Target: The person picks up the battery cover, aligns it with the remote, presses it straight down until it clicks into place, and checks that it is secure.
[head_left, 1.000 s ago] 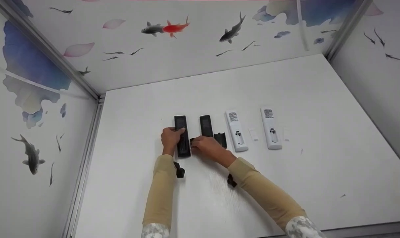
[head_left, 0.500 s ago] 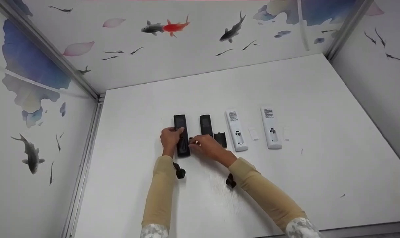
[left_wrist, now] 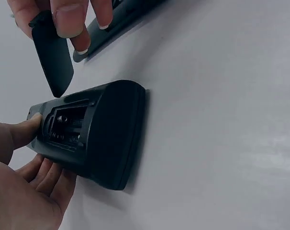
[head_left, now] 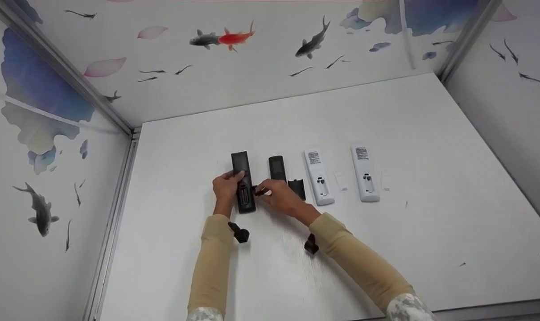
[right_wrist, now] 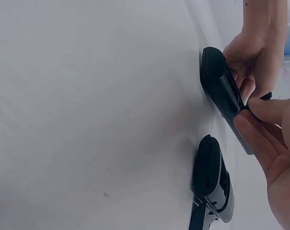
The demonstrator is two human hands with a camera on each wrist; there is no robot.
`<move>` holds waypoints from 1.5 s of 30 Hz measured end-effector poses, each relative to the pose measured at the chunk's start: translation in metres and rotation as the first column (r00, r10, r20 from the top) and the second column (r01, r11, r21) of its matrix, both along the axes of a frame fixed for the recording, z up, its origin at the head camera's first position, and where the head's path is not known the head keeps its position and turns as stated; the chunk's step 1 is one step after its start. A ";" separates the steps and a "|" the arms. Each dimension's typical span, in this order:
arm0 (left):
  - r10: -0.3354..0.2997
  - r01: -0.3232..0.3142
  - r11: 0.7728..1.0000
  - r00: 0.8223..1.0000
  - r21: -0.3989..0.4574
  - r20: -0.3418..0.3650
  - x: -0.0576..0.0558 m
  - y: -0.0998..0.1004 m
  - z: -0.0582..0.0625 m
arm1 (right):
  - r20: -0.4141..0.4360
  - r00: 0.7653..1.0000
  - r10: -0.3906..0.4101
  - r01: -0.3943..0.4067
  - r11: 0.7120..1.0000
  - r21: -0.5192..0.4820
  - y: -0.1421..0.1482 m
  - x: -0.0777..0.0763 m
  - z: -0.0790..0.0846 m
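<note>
My left hand [head_left: 225, 189] grips a black remote control [head_left: 240, 161] by its left side, thumb on its back. In the left wrist view, its battery compartment [left_wrist: 68, 123] is uncovered, with springs and metal contacts showing inside. My right hand [head_left: 282, 196] pinches a thin black battery cover [left_wrist: 53, 60] between thumb and fingers. The cover hangs on edge beside the remote, close to the compartment. In the right wrist view, the right fingers overlap the remote and hide most of the cover.
Right of the hands lie a second black remote [head_left: 277, 166], partly hidden by the right hand, and its loose black cover [head_left: 297, 190]. Farther right are two white remotes [head_left: 313, 169] with uncovered compartments, each beside a small white cover [head_left: 342, 181]. Printed walls enclose the white table [head_left: 385, 249].
My left hand and the black remote have shifted slightly left, and the remote has turned a little. The right hand's fingers have risen slightly, and the battery cover between them shows more clearly.
</note>
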State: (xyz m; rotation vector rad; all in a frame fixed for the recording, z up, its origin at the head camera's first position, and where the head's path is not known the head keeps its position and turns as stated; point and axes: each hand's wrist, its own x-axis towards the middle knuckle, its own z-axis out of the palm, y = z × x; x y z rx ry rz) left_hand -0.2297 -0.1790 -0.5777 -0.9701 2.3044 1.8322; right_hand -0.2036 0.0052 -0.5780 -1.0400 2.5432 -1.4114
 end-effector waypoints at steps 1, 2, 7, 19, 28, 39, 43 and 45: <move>0.006 -0.006 0.999 1.000 0.034 -0.008 0.000 0.000 0.000 | -0.018 1.000 -0.010 0.010 1.000 -0.009 0.000 -0.001 0.000; 0.017 -0.016 0.997 1.000 0.072 -0.016 -0.001 -0.001 0.000 | -0.033 0.999 -0.024 0.023 1.000 -0.016 0.000 -0.001 0.001; 0.065 -0.052 0.964 0.997 0.261 -0.042 -0.004 -0.002 0.001 | -0.095 0.990 -0.100 0.100 0.995 -0.011 -0.001 -0.005 0.006; 0.060 -0.054 0.925 0.998 0.377 -0.005 -0.004 -0.010 0.002 | 0.134 0.978 -0.159 0.178 0.973 -0.148 -0.014 -0.011 0.007; 0.064 -0.059 0.927 0.998 0.371 -0.003 -0.001 -0.011 -0.001 | 0.315 0.928 -0.200 0.272 0.941 -0.202 -0.031 -0.014 -0.002; 0.091 -0.071 0.915 0.995 0.397 -0.031 0.000 -0.010 -0.004 | 0.385 0.901 -0.200 0.272 0.952 -0.141 -0.040 -0.016 -0.003; 0.093 -0.066 0.909 0.995 0.412 -0.046 0.000 -0.011 -0.005 | 0.373 0.910 -0.180 0.245 0.960 -0.135 -0.042 -0.015 -0.003; 0.095 -0.064 0.905 0.994 0.420 -0.053 0.000 -0.012 -0.006 | 0.365 0.916 -0.168 0.236 0.960 -0.151 -0.042 -0.014 -0.004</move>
